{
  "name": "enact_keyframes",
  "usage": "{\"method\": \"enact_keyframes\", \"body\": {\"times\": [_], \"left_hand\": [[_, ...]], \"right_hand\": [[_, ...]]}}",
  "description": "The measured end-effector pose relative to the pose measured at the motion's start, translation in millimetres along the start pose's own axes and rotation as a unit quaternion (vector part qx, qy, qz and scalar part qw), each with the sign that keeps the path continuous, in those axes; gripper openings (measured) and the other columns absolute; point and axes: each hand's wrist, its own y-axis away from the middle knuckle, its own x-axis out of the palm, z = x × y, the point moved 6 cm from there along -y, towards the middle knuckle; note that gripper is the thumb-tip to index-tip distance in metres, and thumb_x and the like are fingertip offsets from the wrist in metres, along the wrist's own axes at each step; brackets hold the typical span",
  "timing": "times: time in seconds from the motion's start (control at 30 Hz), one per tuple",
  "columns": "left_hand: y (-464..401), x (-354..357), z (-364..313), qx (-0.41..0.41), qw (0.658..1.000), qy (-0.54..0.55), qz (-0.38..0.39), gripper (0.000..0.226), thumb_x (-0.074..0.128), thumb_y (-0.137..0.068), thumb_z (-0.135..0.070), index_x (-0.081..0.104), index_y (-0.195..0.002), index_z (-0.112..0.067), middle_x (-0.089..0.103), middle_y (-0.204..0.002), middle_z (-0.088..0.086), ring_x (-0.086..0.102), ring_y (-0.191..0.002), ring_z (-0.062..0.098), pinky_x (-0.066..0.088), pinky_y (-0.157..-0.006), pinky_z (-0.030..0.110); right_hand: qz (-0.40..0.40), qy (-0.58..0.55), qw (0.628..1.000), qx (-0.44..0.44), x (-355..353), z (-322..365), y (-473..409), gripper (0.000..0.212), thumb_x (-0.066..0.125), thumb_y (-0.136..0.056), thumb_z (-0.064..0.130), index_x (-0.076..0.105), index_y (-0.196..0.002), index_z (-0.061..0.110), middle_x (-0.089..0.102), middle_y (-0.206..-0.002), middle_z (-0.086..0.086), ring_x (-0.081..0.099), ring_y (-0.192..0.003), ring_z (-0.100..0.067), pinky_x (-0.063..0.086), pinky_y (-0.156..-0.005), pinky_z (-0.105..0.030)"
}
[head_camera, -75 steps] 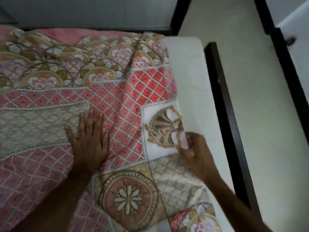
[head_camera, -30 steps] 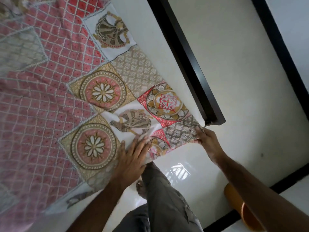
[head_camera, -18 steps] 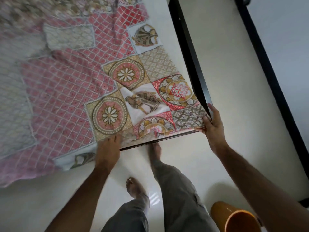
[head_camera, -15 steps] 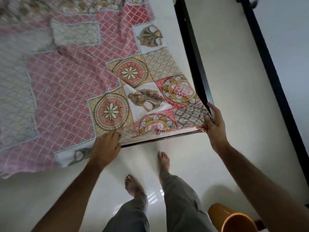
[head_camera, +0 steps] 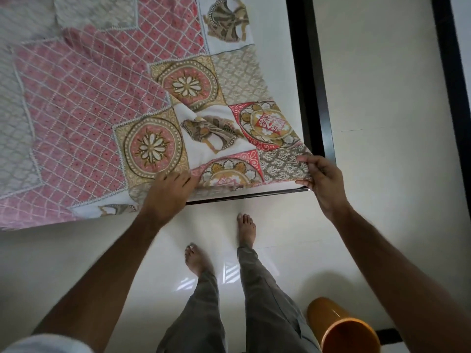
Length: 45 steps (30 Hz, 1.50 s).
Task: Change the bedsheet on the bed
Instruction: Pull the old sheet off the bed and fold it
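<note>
**Sheet corner in hand at bed foot**

While the person stands at the foot of the bed, head view shows the sheet (head_camera: 107,103) spread over the mattress (head_camera: 277,59), filling 9 to 12 o'clock, wrinkled near centre. Right hand (head_camera: 322,182) at 3 o'clock pinches the sheet's corner between thumb and curled fingers, right at the frame (head_camera: 313,103) corner. Left hand (head_camera: 168,193) at centre lies on the sheet's foot edge, fingers fairly straight, pressing; grasp not evident. Orange bin (head_camera: 341,327) at 5 o'clock on the floor.

Likely step: tucking the corner. Do it well: pull the corner taut toward 4 o'clock, keep the left hand pinning the edge, smooth the wrinkle first, then tuck under.
</note>
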Motion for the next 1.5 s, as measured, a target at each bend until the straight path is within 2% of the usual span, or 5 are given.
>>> {"method": "enact_keyframes", "body": {"times": [0.6,0.73,0.9,1.3,1.5], "left_hand": [[39,21,-16,-0.141,0.96,0.123,0.209,0.047,0.072,-0.057,0.013,0.06,-0.099,-0.002,0.061,-0.067,0.016,0.058,-0.047,0.038,0.046,-0.042,0.036],[22,34,-24,-0.148,0.958,0.075,0.235,0.042,0.073,-0.061,0.001,0.058,-0.101,-0.006,0.066,-0.074,0.016,0.063,-0.058,0.037,0.052,-0.057,0.04],[13,31,-19,-0.205,0.965,0.004,0.164,0.043,0.07,-0.076,-0.035,0.051,-0.106,-0.012,0.055,-0.107,0.012,0.049,-0.094,0.032,0.038,-0.078,0.044],[53,-122,70,-0.337,0.925,0.177,-0.019,0.03,0.046,-0.092,-0.014,0.062,-0.114,-0.003,0.061,-0.103,0.018,0.058,-0.09,0.039,0.048,-0.076,0.047],[32,-290,160,-0.386,0.896,0.154,-0.154,0.024,0.047,-0.093,-0.012,0.061,-0.109,-0.002,0.062,-0.101,0.016,0.061,-0.092,0.038,0.047,-0.074,0.044]], "right_hand": [[0.06,0.003,0.998,-0.011,3,12,5,0.023,0.046,-0.105,0.008,0.066,-0.116,0.005,0.064,-0.123,0.001,0.065,-0.105,-0.015,0.06,-0.072,-0.027],[0.057,-0.003,0.998,-0.016,6,24,9,0.025,0.045,-0.105,0.006,0.063,-0.12,-0.002,0.065,-0.123,-0.003,0.065,-0.102,-0.016,0.059,-0.07,-0.025],[0.086,-0.039,0.995,-0.011,8,47,16,0.023,0.048,-0.102,0.008,0.066,-0.115,0.003,0.068,-0.122,-0.004,0.066,-0.097,-0.016,0.06,-0.072,-0.025],[0.17,-0.104,0.979,-0.031,49,186,39,0.039,0.074,-0.078,0.023,0.071,-0.112,0.004,0.067,-0.126,-0.015,0.068,-0.11,-0.024,0.059,-0.083,-0.03],[0.206,0.162,0.941,-0.213,95,354,64,0.043,0.078,-0.08,-0.002,0.07,-0.12,0.011,0.076,-0.104,0.001,0.071,-0.094,-0.009,0.054,-0.084,-0.02]]}}
